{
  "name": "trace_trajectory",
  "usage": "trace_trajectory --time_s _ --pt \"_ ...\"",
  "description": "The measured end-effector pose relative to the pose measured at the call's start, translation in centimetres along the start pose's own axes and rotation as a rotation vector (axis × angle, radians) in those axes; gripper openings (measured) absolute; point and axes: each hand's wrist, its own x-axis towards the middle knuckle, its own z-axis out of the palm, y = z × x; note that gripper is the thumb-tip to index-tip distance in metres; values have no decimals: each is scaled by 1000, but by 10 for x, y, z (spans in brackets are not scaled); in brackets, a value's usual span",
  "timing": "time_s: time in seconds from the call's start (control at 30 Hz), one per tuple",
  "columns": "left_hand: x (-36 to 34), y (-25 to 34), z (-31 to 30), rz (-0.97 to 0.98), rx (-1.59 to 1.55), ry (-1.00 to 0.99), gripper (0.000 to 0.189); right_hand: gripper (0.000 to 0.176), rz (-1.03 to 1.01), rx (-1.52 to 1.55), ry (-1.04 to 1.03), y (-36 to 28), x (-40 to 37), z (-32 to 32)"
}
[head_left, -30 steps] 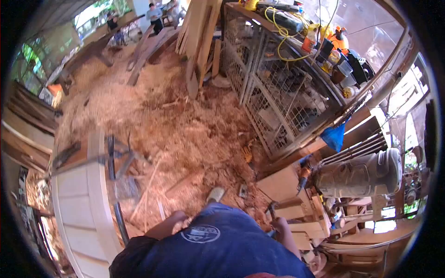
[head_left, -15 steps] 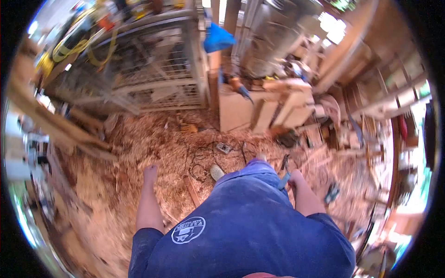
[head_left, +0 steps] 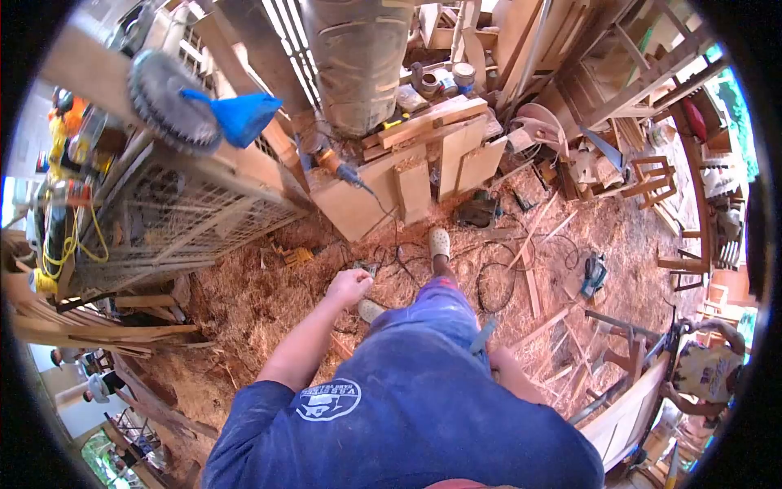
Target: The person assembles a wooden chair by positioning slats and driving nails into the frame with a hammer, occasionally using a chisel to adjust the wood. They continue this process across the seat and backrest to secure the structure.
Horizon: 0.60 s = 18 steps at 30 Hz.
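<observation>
My left hand [head_left: 350, 287] is held out in front of my body, fingers curled in, with nothing visible in them. On the floor just beyond it lies a small grey box [head_left: 368, 267] with cords, partly covered by the hand. My right hand [head_left: 503, 359] hangs low at my right side, its fingers partly hidden by my shirt. It is closed around a tool with a grey-blue handle [head_left: 483, 335], which sticks up beside my thigh; its other end is out of sight. One clog-style shoe [head_left: 440, 243] is stepping forward over wood shavings.
Ahead, wooden boards [head_left: 414, 193] lean beneath a stacked bench, with a corded power tool [head_left: 338, 167] beside them. A circular saw blade [head_left: 175, 102] and blue cloth [head_left: 247, 116] hang left. Cords, wood strips and another power tool [head_left: 594, 275] lie right. A person [head_left: 705, 371] works far right.
My view has turned right and moved forward. The left hand has swung up and forward; the right hand has dropped back beside my hip with the tool. One foot has stepped ahead.
</observation>
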Motion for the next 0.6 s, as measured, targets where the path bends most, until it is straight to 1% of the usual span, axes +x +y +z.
trace_trajectory --time_s 0.07,0.1,0.13,0.17,0.2,0.23,0.27,0.3,0.33,0.4,0.43,0.47,0.53,0.57,0.6 --pt "34 61 -32 -41 -58 -9 33 41 -79 9 26 18 40 1" --pt "65 64 -31 3 -53 63 33 37 -134 -11 39 28 62 -5" --pt "132 80 -40 79 76 121 28 34 -199 -66 26 37 78 -27" --pt "158 104 -51 83 88 162 29 33 -332 -225 -24 35 76 -61" --pt "191 114 -53 40 164 211 31 32 42 322 -7 16 47 -118" --pt "233 116 -53 57 197 237 32 34 66 416 75 8 34 -159" --pt "270 122 -59 125 177 246 31 38 92 507 158 4 28 -193" --pt "305 138 -64 53 304 244 32 42 121 597 245 8 35 -214" --pt "339 153 -67 -21 431 236 32 47 106 637 247 20 52 -221" --pt "409 157 -68 65 401 377 34 46 80 666 331 17 43 -269" --pt "435 167 -71 56 460 432 34 45 69 684 378 15 37 -291" --pt "455 181 -77 52 520 483 35 45 80 734 379 14 34 -302" --pt "496 202 -87 -109 547 475 40 46 108 838 392 18 38 -315" --pt "521 187 -91 -43 684 463 43 46 137 834 356 25 45 -310" --pt "526 203 -94 -101 720 446 44 47 168 830 321 34 50 -299"
